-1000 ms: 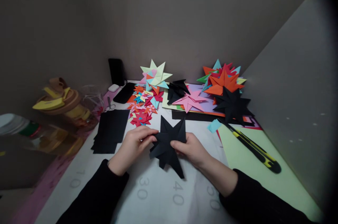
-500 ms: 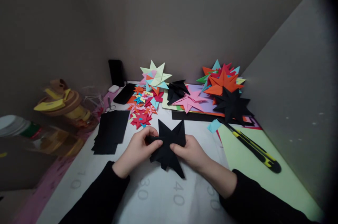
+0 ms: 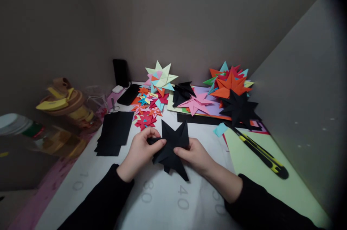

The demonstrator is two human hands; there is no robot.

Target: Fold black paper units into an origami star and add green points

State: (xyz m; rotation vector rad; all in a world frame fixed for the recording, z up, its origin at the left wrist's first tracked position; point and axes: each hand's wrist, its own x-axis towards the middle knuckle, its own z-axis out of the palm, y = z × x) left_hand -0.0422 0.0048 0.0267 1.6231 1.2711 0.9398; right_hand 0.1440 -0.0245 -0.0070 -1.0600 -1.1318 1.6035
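Black paper star (image 3: 171,147), partly folded, was held just above the worktop (image 3: 162,201) between both hands. The left hand (image 3: 141,152) pinched its left edge, fingers curled over a folded flap, and the right hand (image 3: 195,156) gripped its right side with thumb on top. Just left of the left hand lay a stack of black paper squares (image 3: 115,132). Beyond the hands sat small coloured stars (image 3: 148,109) and larger finished stars (image 3: 230,87). Right of the right hand, a yellow-and-black utility knife (image 3: 257,150) rested on a pale green sheet (image 3: 271,183).
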